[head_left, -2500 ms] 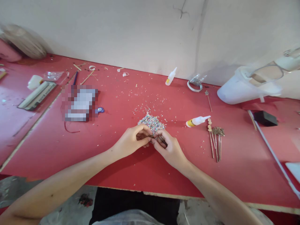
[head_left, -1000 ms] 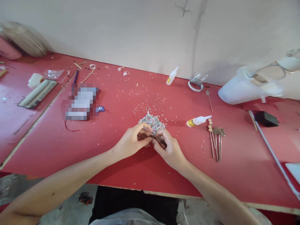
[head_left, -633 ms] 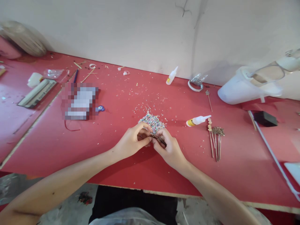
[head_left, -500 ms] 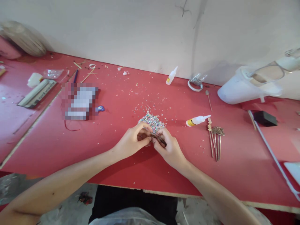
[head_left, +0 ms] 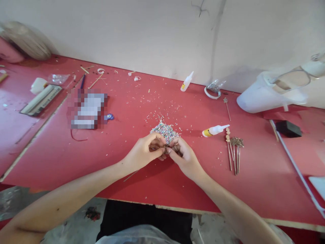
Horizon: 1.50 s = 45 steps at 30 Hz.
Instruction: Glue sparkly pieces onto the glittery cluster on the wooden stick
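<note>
With the wall side as 12 o'clock, the small brown piece (head_left: 166, 148) sits in the air over the red table (head_left: 157, 188), between the fingertips of both hands; the left hand (head_left: 144, 151) comes in from 9 o'clock, the right hand (head_left: 184, 156) from 4. Each hand pinches it between thumb and fingers, so neither is clearly nearer, though the fingers cover most of it. A thin stick (head_left: 131, 176) shows past the left wrist, its long axis running from 8 to 2 o'clock, in line with the piece; it looks like the stem, but the left hand hides any join. That puts the stick nearer the left hand than the right. Counted around the piece: one pile of chips (head_left: 165, 131) just beyond it at 12; two bottles, one standing (head_left: 187, 82) at 1, the other lying (head_left: 212, 131) between 2 and 3 with its nozzle toward 3; one tape ring (head_left: 212, 94) between 1 and 2; one lone pin (head_left: 227, 110) at 2; a bunch of pins (head_left: 235, 149) at 3, four stems by my count, heads overlapping; one jug (head_left: 254, 95) at 2, farther out; two caps (head_left: 137, 78) at 11.
</note>
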Each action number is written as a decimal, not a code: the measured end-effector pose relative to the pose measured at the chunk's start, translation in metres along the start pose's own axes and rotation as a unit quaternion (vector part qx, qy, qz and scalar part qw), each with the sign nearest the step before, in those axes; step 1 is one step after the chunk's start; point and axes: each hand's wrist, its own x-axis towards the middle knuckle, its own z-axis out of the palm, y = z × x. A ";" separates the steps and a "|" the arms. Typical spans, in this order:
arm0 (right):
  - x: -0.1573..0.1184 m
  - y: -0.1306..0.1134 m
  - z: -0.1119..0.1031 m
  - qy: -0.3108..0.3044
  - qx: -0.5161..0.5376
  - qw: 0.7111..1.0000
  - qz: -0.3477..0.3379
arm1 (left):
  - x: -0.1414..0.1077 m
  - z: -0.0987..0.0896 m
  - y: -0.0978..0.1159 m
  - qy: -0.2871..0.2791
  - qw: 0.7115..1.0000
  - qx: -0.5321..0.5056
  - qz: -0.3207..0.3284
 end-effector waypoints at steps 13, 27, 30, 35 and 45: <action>0.002 0.002 0.000 -0.010 0.118 0.993 0.023 | -0.001 0.008 -0.002 0.023 0.996 -0.088 -0.016; 0.000 0.002 -0.001 0.018 0.070 0.997 0.004 | 0.000 0.007 -0.004 0.037 0.997 -0.064 -0.027; -0.001 0.000 -0.002 0.011 0.056 0.998 -0.004 | 0.001 0.005 -0.003 0.046 0.998 -0.035 -0.032; -0.001 -0.002 -0.003 -0.024 0.058 0.998 0.000 | 0.001 -0.001 0.002 0.032 0.998 0.036 -0.034; 0.005 -0.006 -0.011 -0.090 0.089 0.991 0.029 | 0.002 -0.007 0.002 -0.010 0.997 0.048 -0.054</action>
